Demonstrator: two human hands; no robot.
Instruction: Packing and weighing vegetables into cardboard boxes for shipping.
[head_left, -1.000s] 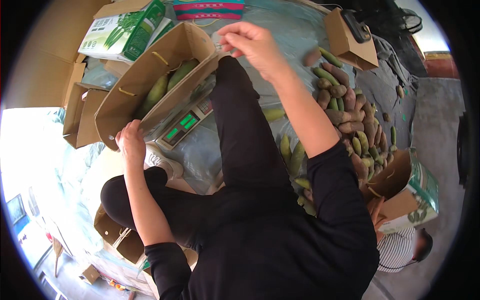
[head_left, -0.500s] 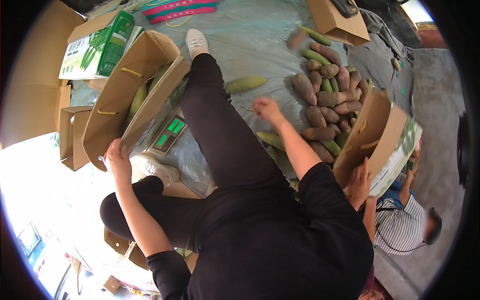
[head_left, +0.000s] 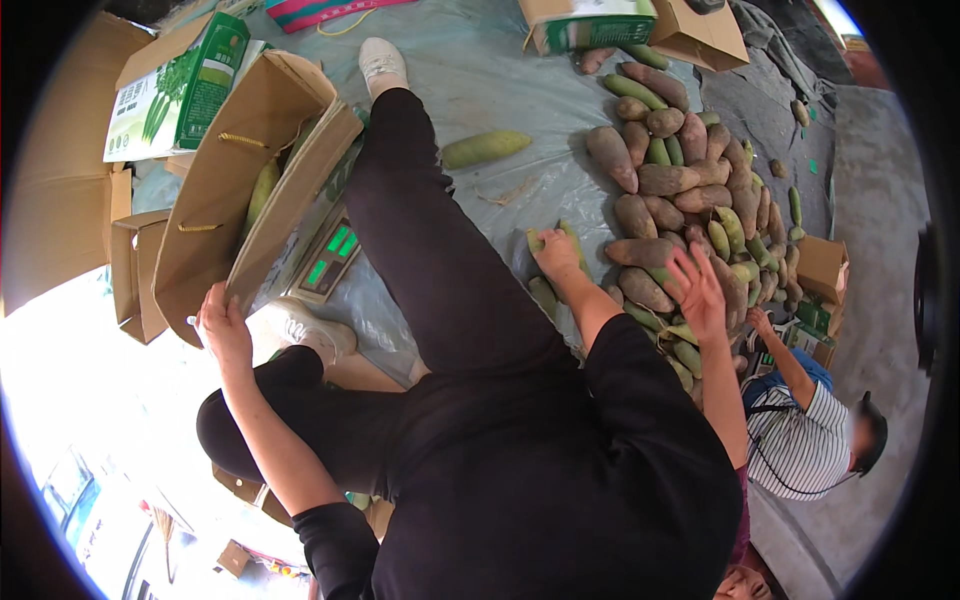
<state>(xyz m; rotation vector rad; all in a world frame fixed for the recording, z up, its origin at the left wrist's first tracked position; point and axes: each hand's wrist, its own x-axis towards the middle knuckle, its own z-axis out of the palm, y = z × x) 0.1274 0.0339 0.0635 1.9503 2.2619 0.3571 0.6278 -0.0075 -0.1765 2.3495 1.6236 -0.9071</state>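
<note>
My left hand pinches the near edge of an open cardboard carton with yellow cord handles. A small whitish bit shows by its fingers; I cannot make out what it is. Inside the carton lies a green radish, partly hidden by the wall. The carton rests by a scale with lit green displays. My right hand is closed round a green radish on the plastic sheet. Another green radish lies apart, beyond my leg. Close to my right hand is another person's spread hand.
A big pile of reddish-brown and green radishes covers the right side. Printed cartons stand far left, and another carton is at the far edge. A person in a striped shirt works at the right.
My right hand has dropped a thin strand and moved nearer, onto a green radish. The carton at the right is gone from there, and a printed one now shows at the far edge.
</note>
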